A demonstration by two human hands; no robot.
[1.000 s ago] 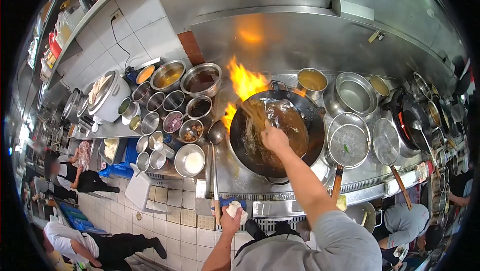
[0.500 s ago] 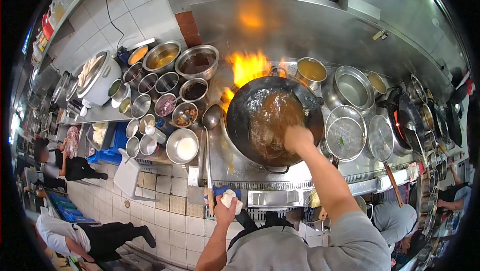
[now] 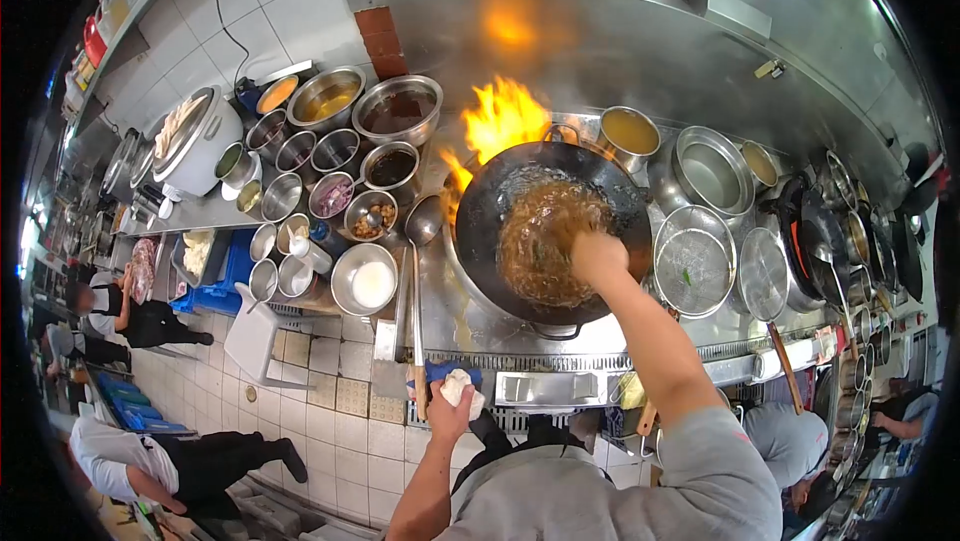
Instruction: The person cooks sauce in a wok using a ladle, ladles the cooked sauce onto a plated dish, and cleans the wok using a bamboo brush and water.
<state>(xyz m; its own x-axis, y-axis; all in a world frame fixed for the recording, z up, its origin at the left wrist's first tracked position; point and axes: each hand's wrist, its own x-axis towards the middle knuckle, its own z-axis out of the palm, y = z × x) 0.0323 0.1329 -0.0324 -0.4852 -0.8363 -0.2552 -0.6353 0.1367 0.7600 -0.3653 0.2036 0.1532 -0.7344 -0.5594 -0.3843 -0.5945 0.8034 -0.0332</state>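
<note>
A black wok (image 3: 480, 261) sits on the burner with swirling brown liquid (image 3: 550, 251) in it. My right hand (image 3: 602, 259) is closed over the right part of the liquid; whatever it grips is hidden beneath the hand. Low by the stove's front edge, my left hand (image 3: 450, 419) is closed around a crumpled white cloth (image 3: 461, 391). Close beside that hand is the wooden handle end of a ladle (image 3: 425, 219), whose bowl lies on the steel stove top left of the wok.
Tall flames (image 3: 505, 121) rise behind the wok's left rim. Metal bowls and pots of sauces crowd the left, including a bowl with white contents (image 3: 373, 284). Right of the wok are a mesh strainer (image 3: 695, 261) and a steel pot (image 3: 712, 171). Co-workers (image 3: 210, 461) stand around.
The brown liquid has swirled into a rounder, rougher mass. Flames behind the wok have changed shape. Both my hands stay in nearly the same places, the right one still over the wok.
</note>
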